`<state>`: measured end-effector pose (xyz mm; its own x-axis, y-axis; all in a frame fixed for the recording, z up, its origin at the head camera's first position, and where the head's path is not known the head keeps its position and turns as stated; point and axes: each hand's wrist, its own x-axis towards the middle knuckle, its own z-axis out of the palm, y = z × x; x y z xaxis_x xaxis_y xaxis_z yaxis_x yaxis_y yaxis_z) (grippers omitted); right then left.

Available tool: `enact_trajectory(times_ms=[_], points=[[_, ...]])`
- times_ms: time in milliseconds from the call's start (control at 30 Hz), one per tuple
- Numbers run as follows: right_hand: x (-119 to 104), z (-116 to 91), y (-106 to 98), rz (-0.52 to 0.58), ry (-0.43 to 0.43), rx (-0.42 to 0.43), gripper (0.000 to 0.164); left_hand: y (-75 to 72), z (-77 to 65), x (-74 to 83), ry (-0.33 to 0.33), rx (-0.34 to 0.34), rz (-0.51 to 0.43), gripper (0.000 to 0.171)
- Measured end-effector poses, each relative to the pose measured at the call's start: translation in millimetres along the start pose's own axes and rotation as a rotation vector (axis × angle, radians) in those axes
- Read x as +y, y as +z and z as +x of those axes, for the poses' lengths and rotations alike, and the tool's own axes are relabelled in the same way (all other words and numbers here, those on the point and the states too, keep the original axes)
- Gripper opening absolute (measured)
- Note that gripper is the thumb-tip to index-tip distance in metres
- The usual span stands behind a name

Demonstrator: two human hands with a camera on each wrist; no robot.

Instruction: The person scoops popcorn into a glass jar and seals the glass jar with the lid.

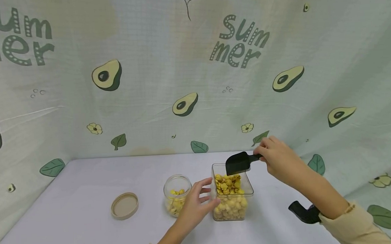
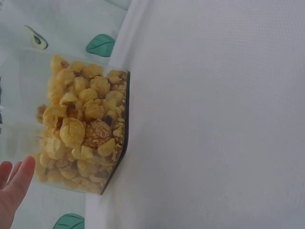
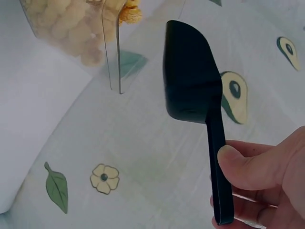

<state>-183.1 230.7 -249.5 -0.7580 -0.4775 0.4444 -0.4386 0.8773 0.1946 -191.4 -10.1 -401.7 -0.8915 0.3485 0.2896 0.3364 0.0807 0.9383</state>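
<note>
My right hand (image 1: pixel 278 160) grips the handle of a black scoop (image 1: pixel 238 163), whose blade is over the top of a clear square container (image 1: pixel 231 208). Yellow popcorn (image 2: pixel 78 124) fills much of that container. In the right wrist view the thumb presses along the handle of the scoop (image 3: pixel 195 76); whether the blade carries anything is hidden. My left hand (image 1: pixel 197 203) has its fingers spread beside the container's left side, holding nothing. Left of that hand, and partly behind it, stands a round clear jar (image 1: pixel 173 202) with some popcorn inside.
A beige round lid (image 1: pixel 125 206) lies on the white table (image 1: pixel 88 230) to the left. A black curved object (image 1: pixel 303 213) shows by the right forearm. Behind the table hangs a curtain (image 1: pixel 146 65) printed with avocados and leaves.
</note>
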Motion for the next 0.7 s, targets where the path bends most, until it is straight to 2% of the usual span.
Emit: enact_trajectory(times_ms=[167,300,533,700], points=[[-7.7,4.8,-8.2,-0.158,-0.03,-0.071,0.022,1.3,2.2,-3.1,-0.036,-0.004,-0.046,0.055],[-13.6,9.4,-11.2,-0.282,-0.071,-0.091,0.024,2.2,3.1,-3.5,-0.039,-0.006,-0.064,0.055],[-27.8,16.7,-11.1,-0.467,-0.146,-0.059,0.025,3.3,4.0,-2.1,-0.033,0.0,-0.066,0.054],[-39.9,22.0,-6.8,-0.562,-0.209,-0.02,0.034,5.0,3.4,-2.1,-0.041,0.007,-0.072,0.055]])
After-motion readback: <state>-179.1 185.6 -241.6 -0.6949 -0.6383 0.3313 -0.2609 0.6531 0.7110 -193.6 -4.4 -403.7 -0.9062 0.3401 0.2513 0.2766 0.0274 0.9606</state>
